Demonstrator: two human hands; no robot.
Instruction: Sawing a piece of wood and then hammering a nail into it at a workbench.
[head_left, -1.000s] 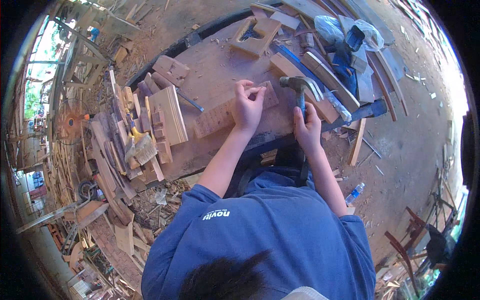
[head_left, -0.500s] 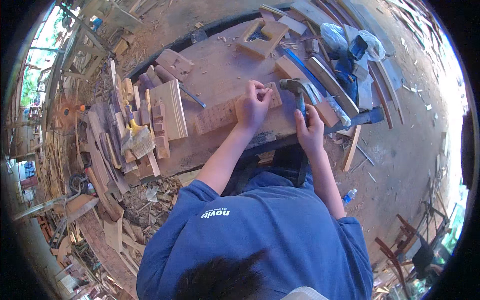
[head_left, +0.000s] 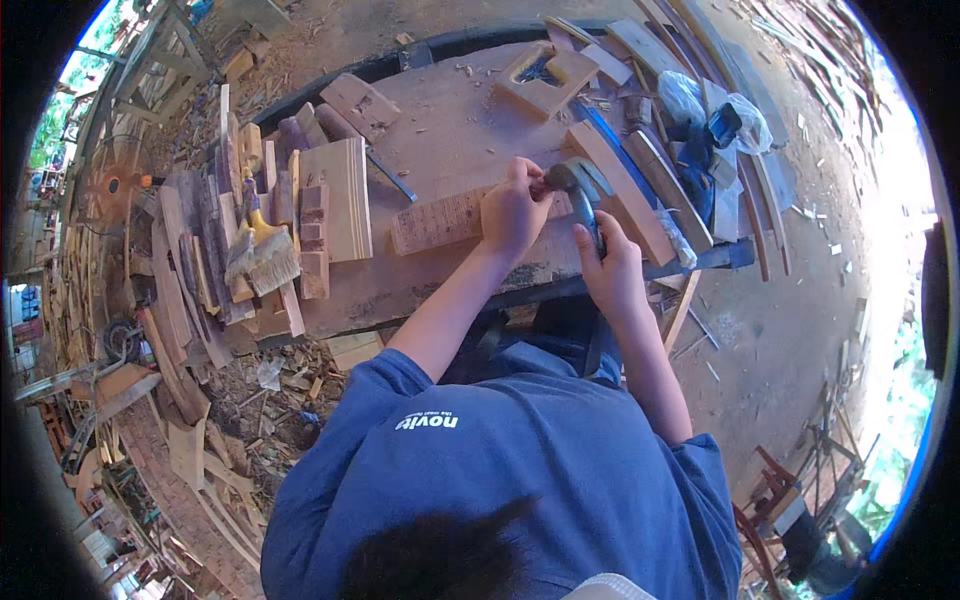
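Observation:
My right hand [head_left: 612,265] is wrapped round the handle of a claw hammer [head_left: 566,178]. The hammer's head is level with my left fingertips and looks to be against them or very close. My left hand [head_left: 511,217] is closed in a pinch above a wooden block [head_left: 430,226]; whatever it pinches is too small to make out. The block is reddish-brown, with rows of dark marks on its upper face, and lies flat on the workbench [head_left: 440,135]. My left hand and wrist cover its right part.
A chisel-like metal tool [head_left: 393,178] lies beyond the block. On the left sit a wide paintbrush [head_left: 264,262] and stacked wood offcuts [head_left: 340,200]. A cut-out wooden piece [head_left: 545,85] is at the back. Boards [head_left: 622,195] and plastic bags [head_left: 748,125] crowd the right side.
The hammer's head has come left and slightly down, closer to my left fingertips. My left hand has moved slightly right, still pinched. The view has shifted a little.

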